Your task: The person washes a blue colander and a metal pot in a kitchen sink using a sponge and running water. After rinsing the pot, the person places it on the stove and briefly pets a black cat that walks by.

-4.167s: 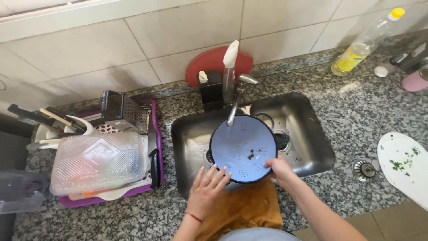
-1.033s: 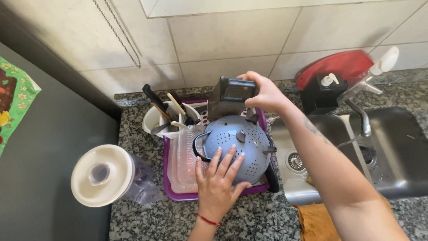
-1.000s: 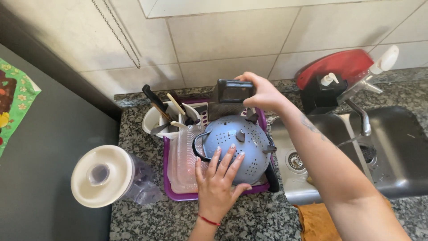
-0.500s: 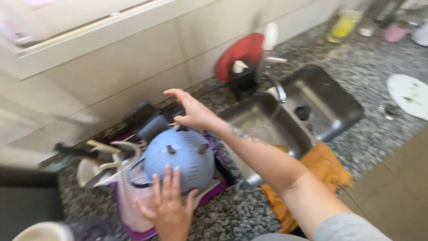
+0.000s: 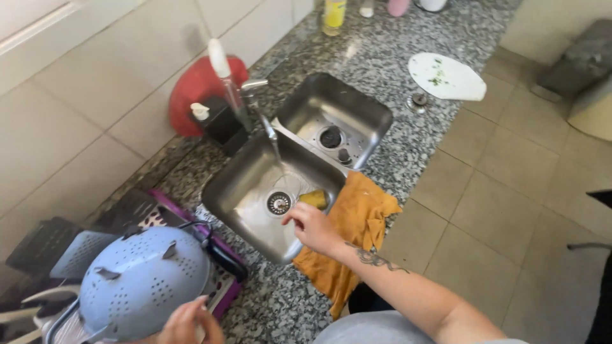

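Colander [image 5: 143, 280], pale blue, upside down on the purple rack [image 5: 231, 288] at the left end of the desk [image 5: 382, 64]. Left hand [image 5: 190, 322] at the lower rim of the colander, touching or almost touching; mostly cut by the picture edge, so cannot tell if the fingers are spread or pressed together. Right hand [image 5: 313, 226] over the front edge of the near sink [image 5: 242, 204], palm down, fingers [image 5: 294, 214] loosely curled and a little apart, holding nothing. Yellow sponge [image 5: 315, 199] inside this basin, just beside the drain [image 5: 278, 202] and just beyond the fingertips, apart from them. Thin stream of water from the tap [image 5: 258, 111], down into the near sink. Second basin [image 5: 347, 102] behind, apart from both hands. Orange cloth [image 5: 357, 229] over the desk edge, just right of the right hand, under the forearm. Red board [image 5: 197, 89] against the tiled wall, behind a black soap dispenser [image 5: 220, 121]. White board [image 5: 446, 76] with green bits at the far right of the desk, well apart. Yellow bottle [image 5: 334, 14] at the top, near the wall.
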